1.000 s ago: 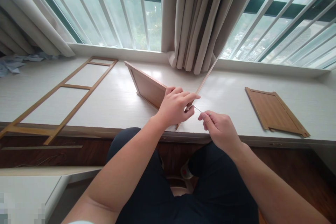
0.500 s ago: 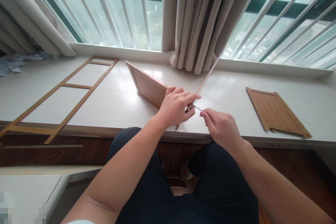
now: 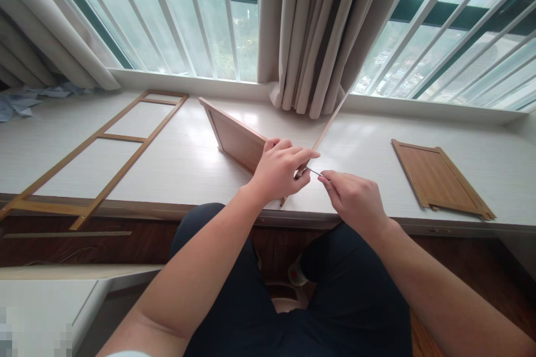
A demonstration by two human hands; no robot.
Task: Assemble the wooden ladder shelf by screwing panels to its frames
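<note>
A wooden panel (image 3: 235, 135) stands tilted on the white surface, and a long thin wooden strip (image 3: 333, 120) meets it at the near corner. My left hand (image 3: 285, 164) is closed around that corner, its fingers wrapped over the joint and hiding most of it. From the right, my right hand (image 3: 355, 192) grips a thin metal tool (image 3: 315, 172), which looks like a hex key or slim screwdriver; its handle end is hidden in my fingers. The tool's tip reaches the wood beside my left fingers.
A long wooden frame with crossbars (image 3: 121, 137) lies at the left, overhanging the front edge. Another wooden panel (image 3: 441, 178) lies flat at the right. Beige curtains (image 3: 312, 33) hang at the back before barred windows. A loose strip (image 3: 69, 234) is below the left edge.
My right hand has turned slightly around the tool, its knuckles rolling over. My left hand and the wooden panel stay almost where they were.
</note>
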